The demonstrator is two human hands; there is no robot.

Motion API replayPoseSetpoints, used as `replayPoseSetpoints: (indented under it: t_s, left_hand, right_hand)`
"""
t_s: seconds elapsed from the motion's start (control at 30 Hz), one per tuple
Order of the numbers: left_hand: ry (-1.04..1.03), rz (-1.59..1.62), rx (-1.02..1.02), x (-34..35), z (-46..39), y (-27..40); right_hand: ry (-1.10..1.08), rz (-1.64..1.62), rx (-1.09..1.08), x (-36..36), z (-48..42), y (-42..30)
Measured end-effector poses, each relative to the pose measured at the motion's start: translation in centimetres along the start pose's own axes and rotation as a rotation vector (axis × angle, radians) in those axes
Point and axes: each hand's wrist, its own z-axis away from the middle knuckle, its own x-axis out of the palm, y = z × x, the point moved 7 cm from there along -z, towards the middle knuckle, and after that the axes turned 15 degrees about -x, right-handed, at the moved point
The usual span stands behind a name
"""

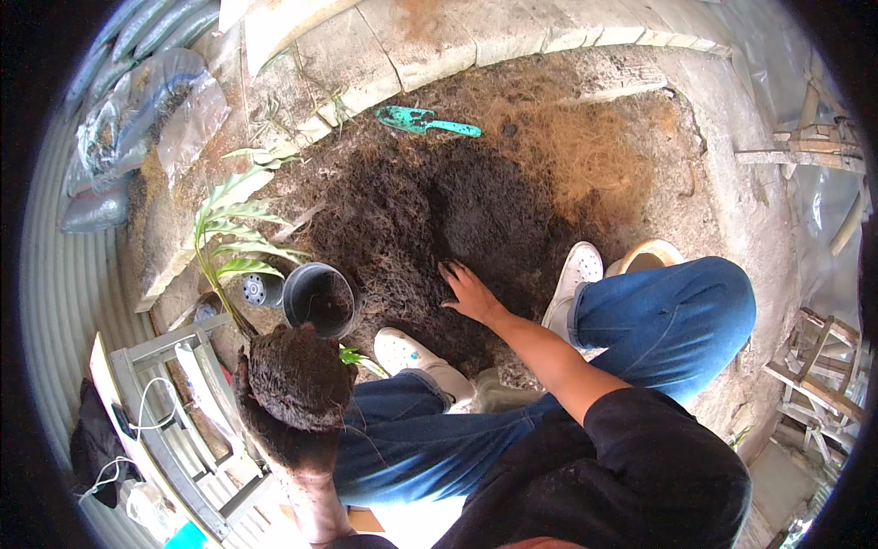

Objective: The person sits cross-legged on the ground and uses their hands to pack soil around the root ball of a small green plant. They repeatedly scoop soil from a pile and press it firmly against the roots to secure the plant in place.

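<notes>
My left hand (pixel 291 439), dark with soil, holds the root ball (pixel 298 377) of a leafy plant (pixel 236 226) whose stem leans up and left. My right hand (pixel 470 291) rests with fingers spread at the edge of a heap of dark soil (pixel 487 199); the frame does not show it gripping anything. An upright black plastic pot (pixel 319 300) stands just beyond the root ball, with a smaller black pot (pixel 263 289) lying on its side beside it. Past the heap lies a green hand trowel (pixel 429 122) with soil on its blade.
Brown coir fibre (pixel 590 158) spreads right of the heap. A terracotta-coloured pot (pixel 648 255) stands by my right knee. A stone kerb (pixel 439 58) curves behind. Plastic bags (pixel 137 117) lie at the upper left, a grey metal frame (pixel 185 412) at the lower left, wooden frames (pixel 816 364) at right.
</notes>
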Motion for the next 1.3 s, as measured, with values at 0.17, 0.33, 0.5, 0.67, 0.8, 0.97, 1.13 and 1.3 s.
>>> replayPoseSetpoints:
  t_s: [0.17,0.33,0.5,0.67,0.8,0.97,1.13,1.3]
  left_hand:
    - [0.009,0.077,-0.044,0.4,0.1,-0.3]
    - [0.046,-0.042,0.047,-0.5,0.1,-0.3]
    - [0.082,-0.147,0.069,-1.2,0.6,0.0]
    - [0.099,-0.127,0.059,-2.3,0.5,-0.1]
    - [0.165,-0.052,0.044,-1.6,1.1,-0.1]
    - [0.070,0.101,-0.072,-1.0,0.3,-0.5]
    - [0.115,-0.013,-0.028,-1.2,-0.1,-0.5]
    - [0.214,-0.156,0.073,-1.0,0.3,-0.1]
  right_hand:
    - [0.069,0.015,0.026,0.6,1.2,-0.1]
    - [0.051,0.032,0.052,0.5,2.1,-0.7]
    - [-0.085,0.029,0.102,0.9,1.7,-0.9]
    - [-0.115,0.075,0.095,0.3,-0.9,-0.4]
    - [-0.154,0.135,0.079,0.4,-1.4,-0.7]
    - [-0.095,0.174,0.087,1.8,-1.2,-0.2]
    - [-0.043,0.268,0.001,1.4,-1.7,0.7]
    - [-0.018,0.322,-0.189,-0.5,-3.0,2.2]
